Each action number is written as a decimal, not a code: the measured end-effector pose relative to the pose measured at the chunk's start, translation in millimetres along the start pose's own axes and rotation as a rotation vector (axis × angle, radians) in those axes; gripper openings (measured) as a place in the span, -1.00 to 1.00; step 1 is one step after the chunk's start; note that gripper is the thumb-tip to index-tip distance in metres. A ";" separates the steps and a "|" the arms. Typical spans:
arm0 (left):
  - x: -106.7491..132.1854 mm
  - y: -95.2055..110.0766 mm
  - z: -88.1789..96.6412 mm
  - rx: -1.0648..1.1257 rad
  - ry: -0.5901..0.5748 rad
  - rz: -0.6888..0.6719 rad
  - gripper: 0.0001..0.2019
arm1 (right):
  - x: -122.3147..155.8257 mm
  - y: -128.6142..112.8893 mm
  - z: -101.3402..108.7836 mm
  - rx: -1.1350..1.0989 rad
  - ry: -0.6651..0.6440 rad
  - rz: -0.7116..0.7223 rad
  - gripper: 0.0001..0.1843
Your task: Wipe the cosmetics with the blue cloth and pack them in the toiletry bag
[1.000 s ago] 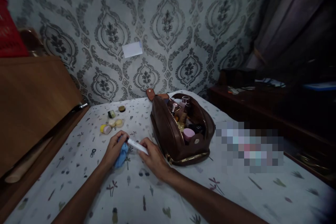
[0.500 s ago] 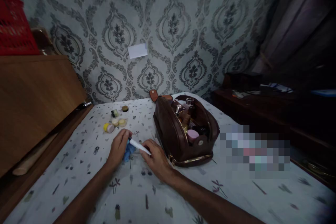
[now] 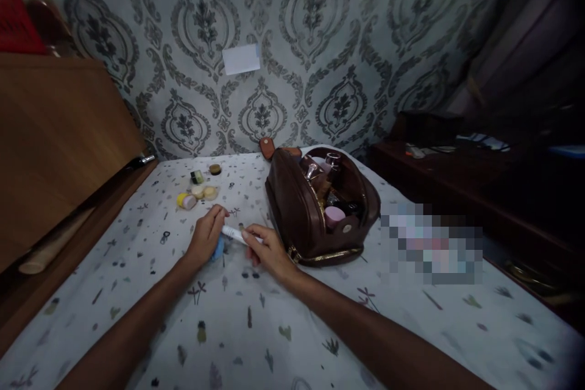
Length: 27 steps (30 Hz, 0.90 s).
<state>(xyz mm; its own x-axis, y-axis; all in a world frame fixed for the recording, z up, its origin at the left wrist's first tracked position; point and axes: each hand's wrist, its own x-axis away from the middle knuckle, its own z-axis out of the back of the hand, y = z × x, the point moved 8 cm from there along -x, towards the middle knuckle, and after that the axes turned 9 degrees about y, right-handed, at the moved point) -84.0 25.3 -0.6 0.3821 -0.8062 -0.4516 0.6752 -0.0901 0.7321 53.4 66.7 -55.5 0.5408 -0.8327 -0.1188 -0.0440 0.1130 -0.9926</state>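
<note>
My right hand [image 3: 270, 254] pinches a slim white tube [image 3: 234, 233], which lies slantwise between my two hands. At its far left end are the fingers of my left hand [image 3: 205, 236], curled closed. A crumpled blue cloth [image 3: 218, 249] pokes out beneath my left hand and is partly hidden by it. Just right of my right hand stands a brown cosmetic bag [image 3: 292, 201], unzipped and full of bottles and jars. Among them is a jar with a pink lid [image 3: 335, 215].
Several small jars [image 3: 197, 192] sit on the patterned sheet [image 3: 228, 341] beyond my left hand. A wooden cabinet [image 3: 59, 134] borders the left side, with a red basket [image 3: 18, 18] on top. A blurred-out patch [image 3: 432, 244] lies right of the bag.
The view has tipped downward. My right hand has shifted along the white tube, its fingers now wrapped nearer the tube's middle. Less of the blue cloth shows.
</note>
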 end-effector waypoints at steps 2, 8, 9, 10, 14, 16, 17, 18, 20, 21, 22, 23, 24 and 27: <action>-0.3 0.1 0.9 0.002 0.002 -0.010 -0.68 | -1.9 1.3 -1.2 -0.023 -0.011 -0.016 -0.61; -4.2 0.3 5.8 -0.003 0.025 -0.010 -0.72 | -0.3 -11.6 8.1 0.090 0.136 0.187 -0.68; -4.4 0.1 5.9 -0.011 0.023 -0.004 -0.73 | 1.4 -13.9 9.5 0.144 0.163 0.229 -0.64; -4.3 0.1 5.7 -0.018 0.018 0.001 -0.73 | 3.2 -15.6 9.7 0.197 0.174 0.263 -0.62; -3.4 2.0 4.9 -0.034 0.005 -0.006 -0.74 | 9.4 -18.0 5.8 0.295 0.138 0.326 -0.68; -3.3 2.7 5.2 -0.037 0.004 -0.011 -0.74 | 9.5 -17.0 5.6 0.278 0.138 0.305 -0.70; -3.3 2.9 5.7 -0.035 0.008 -0.012 -0.74 | 8.5 -15.3 5.7 0.253 0.139 0.278 -0.71; -3.3 2.9 6.4 -0.030 0.014 -0.012 -0.74 | 7.0 -13.1 5.7 0.216 0.140 0.242 -0.71; -3.5 2.5 8.1 -0.016 0.031 -0.012 -0.74 | 3.4 -7.4 4.9 0.114 0.136 0.158 -0.71; -3.6 2.1 8.8 -0.005 0.041 -0.011 -0.74 | 1.8 -4.4 4.0 0.059 0.130 0.114 -0.71; -3.7 1.6 9.4 0.006 0.052 -0.008 -0.74 | 0.6 -1.5 2.7 0.006 0.119 0.072 -0.70; -3.8 0.8 9.7 0.020 0.063 0.000 -0.74 | -0.2 1.0 1.2 -0.039 0.107 0.035 -0.69; -3.8 -0.1 9.8 0.037 0.076 0.012 -0.74 | -0.5 2.8 -0.2 -0.074 0.096 0.005 -0.67; -2.6 -4.1 7.2 0.136 0.112 0.100 -0.72 | 0.8 5.3 -3.3 -0.137 0.064 -0.052 -0.61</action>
<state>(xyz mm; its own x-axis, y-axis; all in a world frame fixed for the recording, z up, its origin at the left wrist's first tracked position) -92.3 23.5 1.3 0.5160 -0.7457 -0.4215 0.5416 -0.0972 0.8350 50.7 64.8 -60.9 0.4907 -0.8689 -0.0645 -0.1341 -0.0021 -0.9910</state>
